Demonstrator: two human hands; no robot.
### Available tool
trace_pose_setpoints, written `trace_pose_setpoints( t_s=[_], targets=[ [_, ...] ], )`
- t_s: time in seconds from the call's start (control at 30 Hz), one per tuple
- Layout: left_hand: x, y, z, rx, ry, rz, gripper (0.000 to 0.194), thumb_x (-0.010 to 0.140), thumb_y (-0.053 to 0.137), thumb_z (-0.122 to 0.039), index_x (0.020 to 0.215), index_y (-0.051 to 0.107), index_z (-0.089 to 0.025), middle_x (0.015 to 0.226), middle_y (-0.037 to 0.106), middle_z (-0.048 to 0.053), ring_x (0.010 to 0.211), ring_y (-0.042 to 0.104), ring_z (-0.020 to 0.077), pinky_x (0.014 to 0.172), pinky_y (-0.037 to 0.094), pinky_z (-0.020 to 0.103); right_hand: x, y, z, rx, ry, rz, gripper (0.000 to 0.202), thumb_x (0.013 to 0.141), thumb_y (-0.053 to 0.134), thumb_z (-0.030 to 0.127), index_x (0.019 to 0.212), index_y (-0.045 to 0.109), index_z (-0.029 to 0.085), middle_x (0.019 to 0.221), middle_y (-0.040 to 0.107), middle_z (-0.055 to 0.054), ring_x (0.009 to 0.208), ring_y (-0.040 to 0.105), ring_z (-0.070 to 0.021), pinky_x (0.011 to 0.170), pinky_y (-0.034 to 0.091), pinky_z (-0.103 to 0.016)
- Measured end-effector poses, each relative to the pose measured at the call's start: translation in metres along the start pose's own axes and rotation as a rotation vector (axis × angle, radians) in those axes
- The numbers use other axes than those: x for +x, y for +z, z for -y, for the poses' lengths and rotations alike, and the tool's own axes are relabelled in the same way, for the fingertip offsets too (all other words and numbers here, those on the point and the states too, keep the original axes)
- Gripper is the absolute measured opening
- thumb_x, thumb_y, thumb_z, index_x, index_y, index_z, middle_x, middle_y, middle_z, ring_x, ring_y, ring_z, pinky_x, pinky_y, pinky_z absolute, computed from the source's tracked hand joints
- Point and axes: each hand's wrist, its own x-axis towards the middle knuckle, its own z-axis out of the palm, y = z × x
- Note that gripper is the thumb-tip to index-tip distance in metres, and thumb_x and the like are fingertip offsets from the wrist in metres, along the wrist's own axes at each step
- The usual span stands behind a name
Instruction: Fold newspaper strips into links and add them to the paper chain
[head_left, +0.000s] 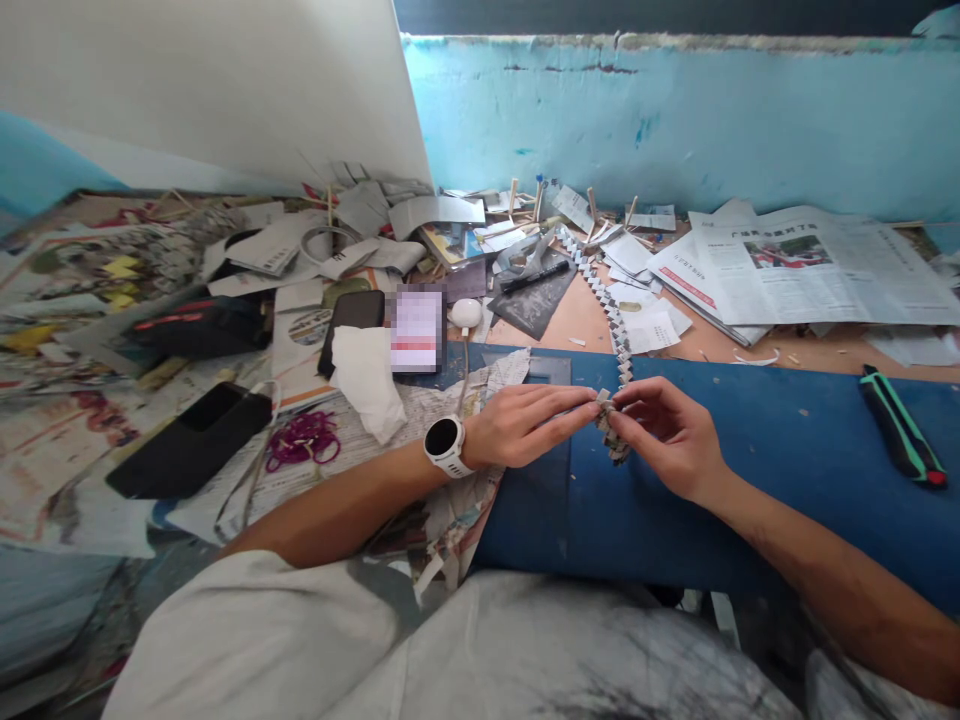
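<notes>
A long zigzag chain of folded newspaper strips (609, 312) runs from the back of the table toward me, its near end held up over a blue mat (675, 540). At that end, my left hand (525, 425) pinches a small folded paper piece between thumb and fingertips, the fingers stretched nearly straight. From the other side, my right hand (671, 435) grips the chain's end between thumb and bent fingers. Where the two hands meet, the fingertips hide part of the folds. A white watch (446, 443) is on my left wrist.
A green and black utility knife (904, 425) lies on the mat at the right. Newspapers (825, 270) are stacked at the back right. Left of my hands are a phone (191, 440), purple string (304, 442), a white tissue (367, 380) and many paper scraps.
</notes>
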Motion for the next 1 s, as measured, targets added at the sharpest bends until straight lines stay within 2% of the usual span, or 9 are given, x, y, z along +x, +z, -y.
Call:
trace_pose_setpoints(
  t_s=[0.13, 0.3, 0.4, 0.47, 0.57, 0.63, 0.7, 0.8, 1.0],
  targets=[
    [0.005, -0.008, 0.003, 0.072, 0.113, 0.061, 0.033, 0.102, 0.053, -0.017, 0.134, 0.062, -0.012, 0.124, 0.076, 0.02, 0.126, 0.07, 0.0266, 0.102, 0.063, 0.037, 0.0, 0.0, 0.0, -0.021, -0.029, 0.018, 0.016, 0.092, 0.077, 0.03, 0.106, 0.071, 0.026, 0.091, 0.072, -0.001, 0.077, 0.071, -0.0153, 0.065, 0.061, -0.025],
    [0.013, -0.014, 0.001, 0.165, 0.227, 0.07, 0.028, 0.1, 0.055, -0.013, 0.123, 0.066, -0.001, 0.115, 0.077, 0.025, 0.118, 0.074, 0.0296, 0.103, 0.063, 0.038, 0.0, 0.002, 0.0, 0.017, -0.018, 0.052, 0.016, 0.091, 0.078, 0.029, 0.104, 0.071, 0.025, 0.093, 0.073, -0.002, 0.077, 0.072, -0.0155, 0.065, 0.063, -0.026],
    [0.014, -0.013, -0.002, 0.16, 0.232, 0.067, 0.026, 0.098, 0.057, -0.011, 0.12, 0.067, 0.0, 0.113, 0.077, 0.025, 0.115, 0.076, 0.0295, 0.099, 0.065, 0.037, 0.0, 0.003, 0.0, 0.032, -0.017, 0.037, 0.016, 0.09, 0.079, 0.03, 0.102, 0.071, 0.024, 0.095, 0.073, -0.002, 0.079, 0.073, -0.0162, 0.066, 0.064, -0.026],
    [0.014, -0.008, -0.006, 0.081, 0.121, 0.034, 0.027, 0.096, 0.062, -0.011, 0.122, 0.067, -0.003, 0.116, 0.077, 0.023, 0.111, 0.077, 0.0269, 0.094, 0.067, 0.034, 0.0, 0.003, -0.001, 0.019, -0.025, 0.006, 0.016, 0.09, 0.08, 0.03, 0.102, 0.071, 0.025, 0.096, 0.073, -0.002, 0.082, 0.074, -0.0164, 0.069, 0.064, -0.026],
    [0.017, 0.0, -0.013, -0.207, -0.301, -0.112, 0.023, 0.093, 0.072, -0.015, 0.116, 0.07, -0.014, 0.111, 0.079, 0.014, 0.097, 0.079, 0.018, 0.09, 0.067, 0.027, 0.001, 0.003, -0.003, -0.034, -0.034, -0.034, 0.016, 0.089, 0.08, 0.03, 0.101, 0.072, 0.025, 0.095, 0.073, -0.002, 0.082, 0.074, -0.0167, 0.071, 0.064, -0.027],
    [0.021, 0.003, -0.016, -0.449, -0.594, -0.096, 0.031, 0.093, 0.074, -0.022, 0.122, 0.069, -0.016, 0.103, 0.079, 0.01, 0.089, 0.079, 0.0152, 0.085, 0.067, 0.024, 0.002, 0.003, -0.003, -0.082, -0.051, -0.037, 0.016, 0.089, 0.08, 0.031, 0.1, 0.071, 0.025, 0.094, 0.073, -0.002, 0.081, 0.074, -0.017, 0.071, 0.065, -0.028],
    [0.024, 0.004, -0.016, -0.609, -0.772, -0.035, 0.034, 0.093, 0.074, -0.029, 0.124, 0.07, -0.017, 0.101, 0.078, 0.009, 0.089, 0.078, 0.0154, 0.081, 0.067, 0.024, 0.002, 0.003, -0.003, -0.134, -0.082, -0.024, 0.015, 0.09, 0.079, 0.031, 0.1, 0.071, 0.024, 0.092, 0.073, -0.002, 0.079, 0.074, -0.0171, 0.071, 0.065, -0.029],
    [0.026, 0.004, -0.016, -0.716, -0.88, 0.019, 0.025, 0.094, 0.073, -0.034, 0.111, 0.076, -0.017, 0.098, 0.076, 0.008, 0.089, 0.076, 0.0161, 0.073, 0.065, 0.021, 0.002, 0.003, -0.002, -0.193, -0.115, -0.005, 0.013, 0.092, 0.076, 0.031, 0.1, 0.07, 0.023, 0.089, 0.073, -0.002, 0.076, 0.073, -0.0169, 0.07, 0.066, -0.029],
    [0.03, 0.004, -0.019, -0.863, -1.072, -0.023, 0.026, 0.09, 0.077, -0.038, 0.096, 0.075, -0.013, 0.085, 0.075, 0.007, 0.074, 0.071, 0.0137, 0.064, 0.061, 0.02, 0.002, 0.005, -0.001, -0.149, -0.128, 0.017, 0.008, 0.092, 0.075, 0.028, 0.094, 0.069, 0.022, 0.09, 0.071, -0.003, 0.079, 0.072, -0.0162, 0.068, 0.064, -0.027]
  ],
)
